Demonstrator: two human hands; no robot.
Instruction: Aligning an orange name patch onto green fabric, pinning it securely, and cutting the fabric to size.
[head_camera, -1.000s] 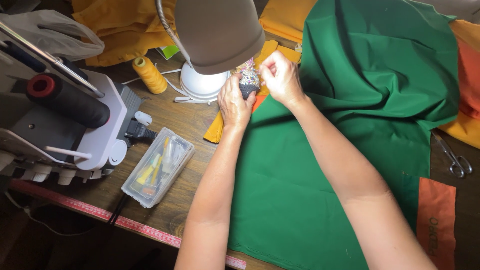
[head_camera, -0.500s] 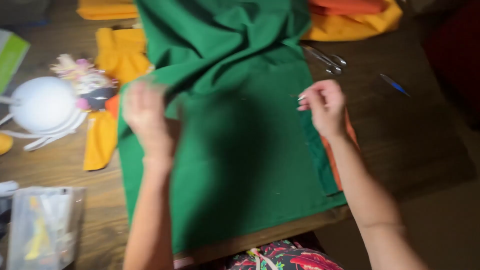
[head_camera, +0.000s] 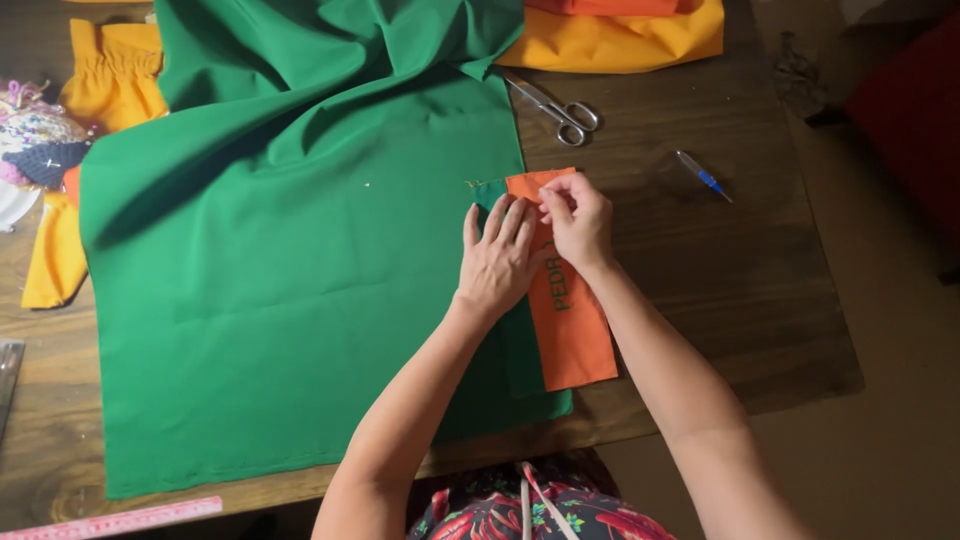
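**On the wooden table, two hands at an orange strip on green cloth**

On the wooden table (head_camera: 700, 270) a large sheet of green fabric (head_camera: 300, 280) lies spread flat, its upper part bunched into folds. Along its right edge lies a long orange strip (head_camera: 575, 330) with green lettering, running from near the table's front edge up toward the middle; it overlaps the green cloth on its left side.

The left hand (head_camera: 500, 260) lies palm down, fingers straight and slightly spread, pressing flat on the green fabric and the left edge of the strip near its upper end. It grips nothing. The right hand (head_camera: 578, 218) is just beside it, touching it, with its fingers curled and the fingertips pinched together on the top part of the orange strip; whether something small is held between them cannot be told.

Beyond the hands, a pair of scissors (head_camera: 558, 108) lies on bare wood near the green cloth's edge, and a small blue-handled tool (head_camera: 703, 176) lies well to the right. Yellow fabric (head_camera: 610, 40) sits at the far edge, with orange cloth above it. More yellow pieces (head_camera: 105, 80) lie at the left, beside a patterned, lumpy object (head_camera: 35, 140). A pink measuring tape (head_camera: 110, 520) runs along the near left edge.
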